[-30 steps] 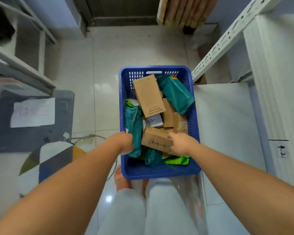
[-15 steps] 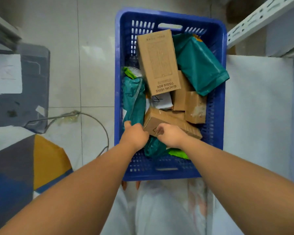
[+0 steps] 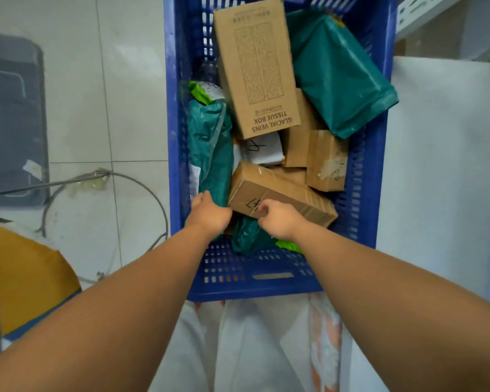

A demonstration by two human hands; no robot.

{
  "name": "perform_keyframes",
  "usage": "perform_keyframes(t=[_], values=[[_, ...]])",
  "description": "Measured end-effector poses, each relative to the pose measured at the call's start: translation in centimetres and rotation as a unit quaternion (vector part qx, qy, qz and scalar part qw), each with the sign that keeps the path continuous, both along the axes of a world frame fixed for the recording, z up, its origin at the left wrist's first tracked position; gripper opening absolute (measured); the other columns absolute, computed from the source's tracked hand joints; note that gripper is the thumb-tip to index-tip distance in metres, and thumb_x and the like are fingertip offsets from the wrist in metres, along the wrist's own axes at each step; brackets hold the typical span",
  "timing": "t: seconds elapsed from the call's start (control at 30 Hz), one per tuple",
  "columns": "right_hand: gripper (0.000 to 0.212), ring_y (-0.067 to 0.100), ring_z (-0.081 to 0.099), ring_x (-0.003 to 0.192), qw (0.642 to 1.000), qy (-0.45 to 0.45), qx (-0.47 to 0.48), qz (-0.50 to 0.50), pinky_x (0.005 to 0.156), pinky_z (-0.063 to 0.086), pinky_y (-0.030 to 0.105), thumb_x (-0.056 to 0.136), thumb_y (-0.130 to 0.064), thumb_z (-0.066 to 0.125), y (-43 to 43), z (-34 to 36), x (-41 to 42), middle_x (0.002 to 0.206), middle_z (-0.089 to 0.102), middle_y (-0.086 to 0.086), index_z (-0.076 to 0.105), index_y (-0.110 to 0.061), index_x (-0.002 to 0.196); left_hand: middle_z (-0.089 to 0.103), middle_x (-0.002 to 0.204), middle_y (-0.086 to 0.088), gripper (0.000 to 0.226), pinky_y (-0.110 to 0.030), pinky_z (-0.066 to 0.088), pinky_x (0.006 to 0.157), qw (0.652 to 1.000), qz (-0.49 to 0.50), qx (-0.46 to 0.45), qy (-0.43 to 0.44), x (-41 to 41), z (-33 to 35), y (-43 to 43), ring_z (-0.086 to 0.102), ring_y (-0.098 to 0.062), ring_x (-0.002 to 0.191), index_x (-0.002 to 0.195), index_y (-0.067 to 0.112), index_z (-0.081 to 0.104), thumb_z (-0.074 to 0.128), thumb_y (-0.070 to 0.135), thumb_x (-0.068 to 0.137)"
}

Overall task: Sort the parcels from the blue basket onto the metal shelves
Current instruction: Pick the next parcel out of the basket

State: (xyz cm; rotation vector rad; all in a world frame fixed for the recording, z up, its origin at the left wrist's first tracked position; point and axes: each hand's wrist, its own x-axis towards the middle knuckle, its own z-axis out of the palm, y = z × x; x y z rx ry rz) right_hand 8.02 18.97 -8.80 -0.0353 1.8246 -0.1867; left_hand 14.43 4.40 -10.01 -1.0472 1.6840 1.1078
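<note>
Closing in since last sec, R hand [image 3: 279, 219] pinches box [image 3: 283, 193] at near edge, L hand [image 3: 210, 215] curled at its left end, grip unclear: 1st pick from basket [image 3: 266, 282] starting.

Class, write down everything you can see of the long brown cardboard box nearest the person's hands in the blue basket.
The long cardboard box is plain brown card, closed, with black handwriting on its near side. It lies slantwise on top of other parcels at the near end of the blue basket. The right hand grips its near edge. The left hand is at its left end, though contact is unclear.
</note>
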Motion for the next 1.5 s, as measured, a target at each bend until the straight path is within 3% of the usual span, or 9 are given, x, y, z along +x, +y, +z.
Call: perform_keyframes(t=[0.2,0.43,0.67,0.9,1.0,1.13,1.2,1.33,1.5], values=[[0.024,0.031,0.060,0.104,0.978,0.061,-0.071,-0.188,0.091,0.047,0.039,0.096,-0.041,0.046,-2.5,-0.3,-0.1,0.105,0.064,0.009,0.057,-0.019,0.096,0.015,0.153,0.000,0.077,-0.028,0.049,0.070,0.989,0.102,0.100,0.030,-1.0,2.0,2.4,0.056,-0.024,0.107,0.153,0.014,0.012,0.055,0.017,0.089],[0.054,0.023,0.054,0.106,0.936,0.135,-0.082,-0.315,0.092,0.045,0.038,0.085,-0.058,0.058,-3.7,1.0,-2.2,0.110,0.057,0.004,0.054,-0.013,0.115,0.016,0.149,0.010,0.082,-0.044,0.048,0.096,0.991,0.019,0.113,0.064,-0.3,4.2,3.2,0.057,-0.024,0.104,0.152,0.016,0.015,0.055,0.030,0.082],[0.024,0.022,0.053,0.082,0.958,0.126,-0.085,-0.242,0.072,0.043,0.035,0.085,-0.028,0.066,-3.7,1.0,-1.7,0.080,0.056,0.001,0.048,-0.018,0.074,0.030,0.134,0.009,0.068,-0.046,0.049,0.093,0.985,-0.049,0.124,0.111,0.5,6.2,4.8,0.051,-0.021,0.109,0.136,0.023,0.040,0.052,0.034,0.070],[0.019,0.031,0.063,0.104,0.951,0.080,-0.125,-0.272,0.093,0.050,0.047,0.090,-0.005,0.054,-3.1,3.4,-0.4,0.112,0.068,0.015,0.063,-0.002,0.107,0.044,0.134,0.000,0.039,-0.031,0.040,0.098,0.945,-0.242,0.065,0.212,1.3,8.5,4.6,0.047,-0.020,0.118,0.124,0.016,0.059,0.050,0.012,0.086],[0.019,0.030,0.065,0.084,0.907,0.001,-0.165,-0.388,0.077,0.055,0.042,0.083,0.008,0.052,-3.4,6.3,-0.8,0.094,0.068,0.018,0.064,0.008,0.097,0.055,0.107,-0.005,0.022,-0.031,0.042,0.079,0.953,-0.135,-0.016,0.269,0.4,10.7,4.3,0.052,-0.023,0.097,0.089,0.013,0.067,0.047,0.006,0.084],[0.010,0.024,0.049,0.057,0.860,0.003,-0.165,-0.482,0.054,0.042,0.031,0.062,-0.001,0.058,-3.1,11.4,-2.8,0.072,0.057,0.020,0.059,0.000,0.072,0.060,0.076,-0.013,0.022,-0.029,0.037,0.059,0.972,0.184,-0.033,0.144,-2.0,12.7,3.1,0.050,-0.025,0.066,0.066,0.018,0.059,0.048,0.008,0.082],[0.042,0.031,0.057,0.071,0.839,0.017,-0.179,-0.513,0.070,0.052,0.050,0.049,-0.009,0.059,-2.6,13.7,-3.9,0.091,0.066,0.028,0.061,0.008,0.088,0.062,0.090,-0.017,0.014,-0.030,0.041,0.060,0.956,0.275,-0.015,0.104,-2.8,13.9,1.9,0.055,-0.025,0.070,0.084,0.011,0.060,0.054,0.020,0.075],[0.035,0.035,0.064,0.080,0.801,0.003,-0.216,-0.558,0.083,0.052,0.048,0.074,0.003,0.044,-1.3,20.2,-6.0,0.093,0.067,0.023,0.061,0.006,0.104,0.039,0.140,-0.003,0.096,-0.042,0.039,0.102,0.954,0.253,0.022,0.157,-3.8,18.3,-0.2,0.046,-0.024,0.124,0.143,0.027,0.027,0.074,0.055,0.064],[0.044,0.037,0.066,0.086,0.718,0.001,-0.302,-0.627,0.077,0.054,0.044,0.071,0.000,0.036,1.4,28.8,-9.0,0.095,0.069,0.021,0.060,0.002,0.108,0.067,0.116,0.001,0.069,-0.033,0.054,0.077,0.909,0.303,0.214,0.190,-5.7,26.2,-1.7,0.067,-0.019,0.100,0.131,0.019,0.050,0.066,0.053,0.073]])
